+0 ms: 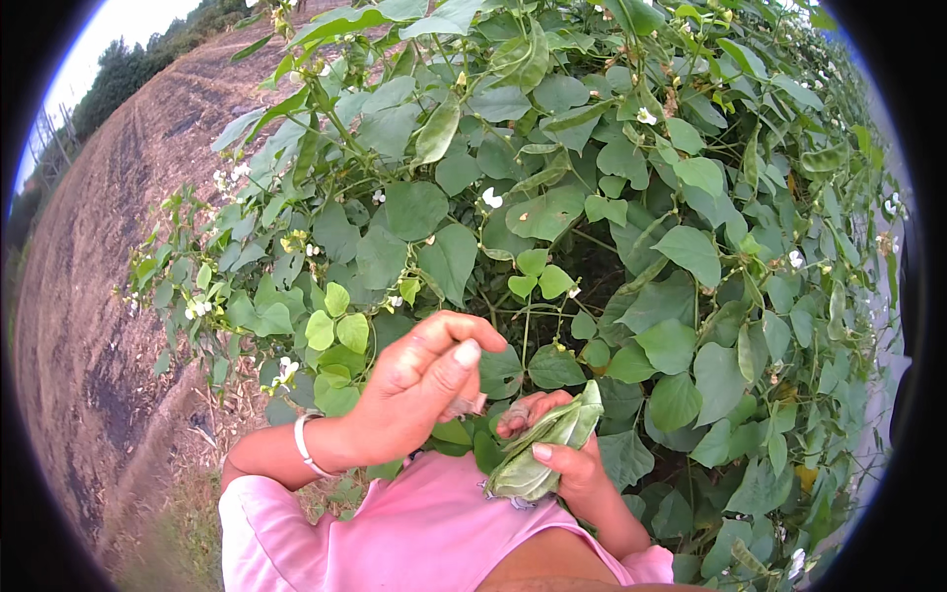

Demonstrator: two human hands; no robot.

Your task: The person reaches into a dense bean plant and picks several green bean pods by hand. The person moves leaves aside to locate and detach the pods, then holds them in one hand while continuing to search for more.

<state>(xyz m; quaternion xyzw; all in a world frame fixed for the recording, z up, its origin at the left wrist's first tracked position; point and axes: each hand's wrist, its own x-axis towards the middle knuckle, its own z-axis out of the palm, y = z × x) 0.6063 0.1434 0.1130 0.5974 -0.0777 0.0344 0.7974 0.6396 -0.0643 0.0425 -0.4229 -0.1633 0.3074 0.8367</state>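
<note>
Pods (pixel 546 444) clamped in right hand (pixel 582 472), left hand (pixel 419 380) curled, whether holding anything unclear

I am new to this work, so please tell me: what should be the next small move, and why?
Probably reach the left hand toward the hanging bean pod above: no pod shows clearly in that hand, while the right hand holds flat green bean pods.

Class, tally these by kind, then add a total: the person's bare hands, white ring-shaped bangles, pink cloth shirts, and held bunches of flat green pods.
Bare hands, left and right: 2
White ring-shaped bangle: 1
Pink cloth shirt: 1
Bunch of flat green pods: 1 (single pods overlap too much to count)
Total: 5
</note>
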